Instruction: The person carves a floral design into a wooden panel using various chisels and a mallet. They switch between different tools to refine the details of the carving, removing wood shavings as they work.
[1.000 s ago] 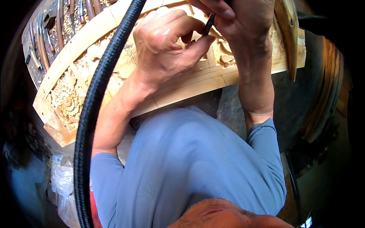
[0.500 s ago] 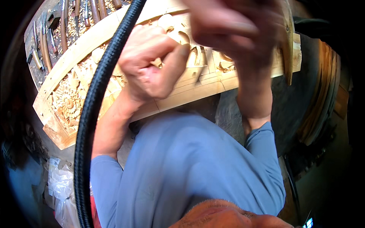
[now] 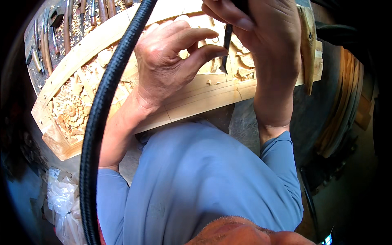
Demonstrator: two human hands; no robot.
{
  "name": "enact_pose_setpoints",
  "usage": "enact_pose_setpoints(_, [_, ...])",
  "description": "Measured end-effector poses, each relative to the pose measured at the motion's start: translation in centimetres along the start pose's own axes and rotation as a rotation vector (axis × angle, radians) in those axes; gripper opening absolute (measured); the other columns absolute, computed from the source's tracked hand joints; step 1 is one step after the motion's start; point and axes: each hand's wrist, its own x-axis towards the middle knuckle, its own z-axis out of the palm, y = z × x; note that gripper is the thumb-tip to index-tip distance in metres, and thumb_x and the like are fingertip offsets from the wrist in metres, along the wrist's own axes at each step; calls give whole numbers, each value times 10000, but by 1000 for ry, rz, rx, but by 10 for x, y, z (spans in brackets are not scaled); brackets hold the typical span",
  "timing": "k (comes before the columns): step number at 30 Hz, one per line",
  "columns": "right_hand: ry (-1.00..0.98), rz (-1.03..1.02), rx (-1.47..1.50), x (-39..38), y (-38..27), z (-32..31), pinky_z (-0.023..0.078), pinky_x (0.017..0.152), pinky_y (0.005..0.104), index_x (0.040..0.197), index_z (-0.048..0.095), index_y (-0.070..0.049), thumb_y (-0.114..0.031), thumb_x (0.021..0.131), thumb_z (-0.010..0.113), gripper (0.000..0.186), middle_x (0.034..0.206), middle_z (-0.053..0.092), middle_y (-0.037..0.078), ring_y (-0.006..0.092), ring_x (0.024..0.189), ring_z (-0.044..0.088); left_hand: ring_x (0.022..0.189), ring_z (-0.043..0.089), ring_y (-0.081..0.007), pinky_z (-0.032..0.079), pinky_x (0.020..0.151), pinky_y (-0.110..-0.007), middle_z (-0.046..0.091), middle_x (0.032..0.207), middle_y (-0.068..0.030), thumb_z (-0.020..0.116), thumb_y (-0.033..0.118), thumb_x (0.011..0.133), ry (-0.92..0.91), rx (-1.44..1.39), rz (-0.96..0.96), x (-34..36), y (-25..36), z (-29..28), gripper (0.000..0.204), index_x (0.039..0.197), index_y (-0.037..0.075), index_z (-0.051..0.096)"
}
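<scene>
A curved pale wooden panel [image 3: 192, 104] lies across the bench in front of me, its inner field carved with flowers and leaves. My right hand [image 3: 273, 32], at the upper right over the panel, is closed around a carving chisel [image 3: 227, 47]. The chisel's dark blade points down toward the panel and flares at its tip; its handle is mostly hidden by the hand and the picture's top edge. Just left of the blade is my left hand [image 3: 169, 61], thumb and forefinger apart and curved, holding nothing. A carved flower [image 3: 70, 108] shows at the panel's left end.
Several carving tools [image 3: 67, 30] lie among wood shavings on the bench at the upper left. A black braided cable [image 3: 107, 94] crosses the view on the left. Curved wooden pieces [image 3: 347, 102] stand at the right, and a clear plastic bag [image 3: 65, 200] is at the lower left.
My left hand has shifted slightly right, its thumb and forefinger now spread. My right hand has moved up and right, bringing the chisel blade into plain view, and is less blurred.
</scene>
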Motion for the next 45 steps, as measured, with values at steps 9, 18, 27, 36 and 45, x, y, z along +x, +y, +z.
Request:
enact_pose_setpoints(9, [-43, -22, -77, 21, 36, -27, 245, 346, 212, 865, 604, -63, -422, 1097, 672, 434, 708, 647, 78, 55, 391, 385, 612, 523, -142, 407, 567, -329, 578, 680, -33, 914, 85, 821, -15, 119, 27, 0, -2, 8, 154, 932, 20, 828])
enact_pose_setpoints(18, [-20, -53, -44, 33, 50, -29, 266, 362, 213, 873, 624, -77, -395, 1105, 673, 396, 707, 653, 55, 55, 407, 407, 617, 544, -141, 428, 580, -323, 606, 691, -33, 899, 64, 851, -22, 108, -3, 0, -4, 10, 141, 948, 2, 818])
enact_pose_setpoints(27, [-52, -113, -180, 40, 63, -23, 298, 401, 227, 879, 655, -97, -374, 1130, 631, 375, 673, 627, 0, 43, 463, 422, 625, 574, -174, 455, 608, -338, 614, 656, -28, 895, 65, 833, -6, 130, -79, -2, 3, 8, 100, 868, 19, 813])
enact_pose_setpoints(36, [-32, 20, -61, 48, 74, -26, 256, 372, 233, 869, 621, -108, -424, 1126, 620, 408, 668, 595, 6, 48, 430, 371, 607, 603, -150, 468, 583, -315, 664, 674, -38, 900, 53, 839, -12, 130, -115, -3, -2, 7, 135, 825, -6, 778])
enact_pose_setpoints(45, [-91, 214, -10, 46, 68, -24, 230, 345, 231, 805, 540, -149, -508, 1098, 631, 473, 642, 534, -2, 55, 378, 318, 621, 593, -197, 462, 618, -337, 659, 687, -66, 841, 25, 832, 12, 196, -50, 3, 0, 1, 115, 777, -5, 746])
